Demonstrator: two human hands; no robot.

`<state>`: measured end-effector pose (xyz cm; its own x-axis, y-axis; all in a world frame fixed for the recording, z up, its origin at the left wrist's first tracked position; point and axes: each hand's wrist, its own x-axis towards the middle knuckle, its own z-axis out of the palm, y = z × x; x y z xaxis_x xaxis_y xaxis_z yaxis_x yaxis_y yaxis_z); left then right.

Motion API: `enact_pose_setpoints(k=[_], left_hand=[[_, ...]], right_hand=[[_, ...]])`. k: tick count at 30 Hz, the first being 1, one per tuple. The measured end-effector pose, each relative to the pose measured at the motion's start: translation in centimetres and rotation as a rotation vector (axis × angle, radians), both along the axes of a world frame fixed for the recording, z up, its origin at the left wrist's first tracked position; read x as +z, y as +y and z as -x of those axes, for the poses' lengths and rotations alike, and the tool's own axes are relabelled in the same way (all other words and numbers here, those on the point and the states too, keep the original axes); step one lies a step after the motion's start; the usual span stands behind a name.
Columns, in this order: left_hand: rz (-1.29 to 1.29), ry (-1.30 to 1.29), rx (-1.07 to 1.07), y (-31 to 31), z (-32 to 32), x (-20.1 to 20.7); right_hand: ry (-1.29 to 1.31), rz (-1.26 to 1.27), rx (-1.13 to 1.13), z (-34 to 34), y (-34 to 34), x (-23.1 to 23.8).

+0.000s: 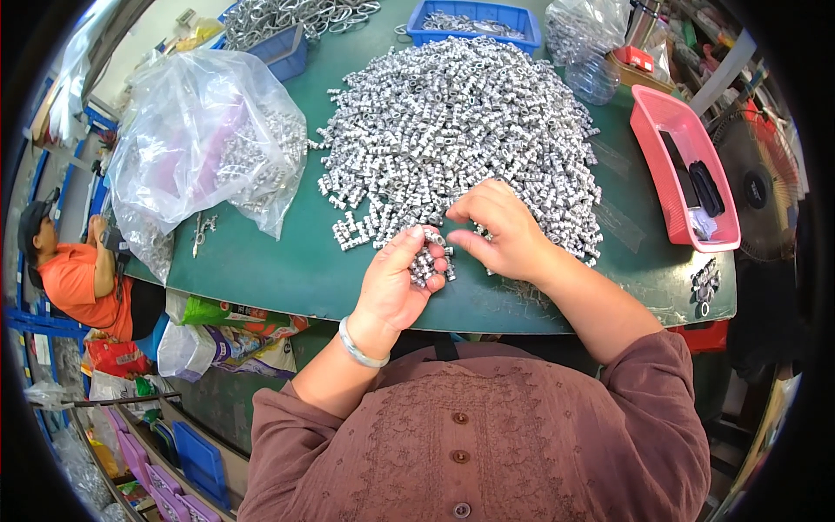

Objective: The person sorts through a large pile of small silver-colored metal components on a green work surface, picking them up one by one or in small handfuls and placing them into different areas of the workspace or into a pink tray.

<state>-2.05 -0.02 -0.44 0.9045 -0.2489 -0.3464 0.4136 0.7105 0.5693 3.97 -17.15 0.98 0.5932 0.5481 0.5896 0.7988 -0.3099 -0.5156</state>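
A broad heap of small silver metal fittings [461,122] covers the middle of the green table [287,278]. At its near edge my left hand [397,277], palm up with a bracelet at the wrist, has its fingers curled round several of these metal fittings [424,266]. Just to the right, my right hand [500,230] is held over the near side of the heap. Its thumb and forefinger are apart and point toward the left hand, with nothing visible between them.
A clear plastic bag [200,139] of metal parts stands at left. Blue trays [474,22] with metal pieces lie at the back. To the right are a pink basket [687,174], a small pile of dark parts [705,283] and a fan [757,187]. Another person [83,274] sits far left.
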Motion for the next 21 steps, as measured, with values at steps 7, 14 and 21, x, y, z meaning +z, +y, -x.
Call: enact_pose_setpoints(k=[7, 14, 21], left_hand=[[0.109, 0.048, -0.001, 0.6, 0.0, -0.6], [0.114, 0.065, 0.039, 0.5, 0.2, 0.5], [-0.028, -0.036, 0.021, 0.7, 0.4, -0.5]], right_hand=[[-0.116, 0.284, -0.228, -0.4, 0.6, -1.1], [-0.077, 0.433, -0.3, -0.4, 0.9, -1.1], [-0.006, 0.2, -0.153, -0.6, 0.2, -0.9]])
